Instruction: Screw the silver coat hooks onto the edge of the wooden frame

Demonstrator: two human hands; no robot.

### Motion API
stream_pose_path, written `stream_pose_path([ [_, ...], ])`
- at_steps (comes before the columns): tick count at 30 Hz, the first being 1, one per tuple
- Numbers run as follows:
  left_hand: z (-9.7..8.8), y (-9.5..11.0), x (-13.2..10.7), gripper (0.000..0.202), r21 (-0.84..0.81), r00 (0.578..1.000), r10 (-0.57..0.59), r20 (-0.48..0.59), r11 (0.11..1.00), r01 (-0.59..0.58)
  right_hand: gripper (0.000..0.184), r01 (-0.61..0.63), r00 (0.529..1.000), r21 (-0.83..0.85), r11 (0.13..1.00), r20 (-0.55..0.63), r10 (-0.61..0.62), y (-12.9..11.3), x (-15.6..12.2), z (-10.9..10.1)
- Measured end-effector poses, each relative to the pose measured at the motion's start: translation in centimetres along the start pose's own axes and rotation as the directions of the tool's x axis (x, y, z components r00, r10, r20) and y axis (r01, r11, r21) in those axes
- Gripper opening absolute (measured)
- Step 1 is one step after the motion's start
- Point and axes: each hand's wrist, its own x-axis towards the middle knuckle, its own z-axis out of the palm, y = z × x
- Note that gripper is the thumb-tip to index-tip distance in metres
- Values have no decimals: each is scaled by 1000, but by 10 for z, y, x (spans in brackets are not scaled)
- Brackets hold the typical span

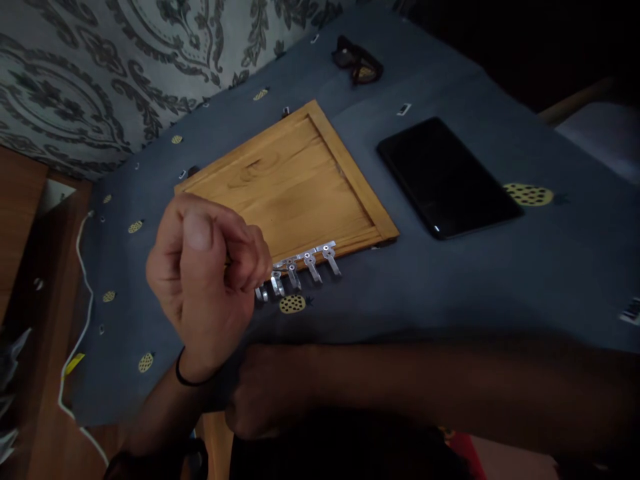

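Observation:
My left hand (213, 273) is raised over the near left part of a framed wooden board (285, 183), its fingers curled into a closed grip. What lies inside that grip, if anything, is hidden. Along the board's near edge runs a metal hook rack (310, 259) with several hooks and cross-head screws; my left hand covers its left end. In shadow closer to me, my right hand (273, 390) is closed by the table's near edge, and its contents cannot be seen. The right forearm crosses the picture from the right.
A black tablet (447, 177) lies right of the board, and dark-framed glasses (357, 61) lie beyond it. Pineapple-patterned grey-blue cloth (425, 287) covers the table. A white cable (85, 267) hangs along the left side. Patterned wallpaper (125, 67) stands behind.

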Motion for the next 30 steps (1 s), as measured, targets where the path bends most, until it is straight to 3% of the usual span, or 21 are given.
stream_pose_path([
  [8,5,-2,2,25,-1,999,23,-23,1000,-23,16,24,999,26,999,23,-24,2,3,-2],
  [12,8,-2,2,24,22,999,-1,-46,1000,2,24,25,998,30,999,53,-27,3,6,-1],
  [30,4,-15,3,28,-28,997,73,27,997,-72,30,-6,995,37,999,96,2,1,4,-11],
])
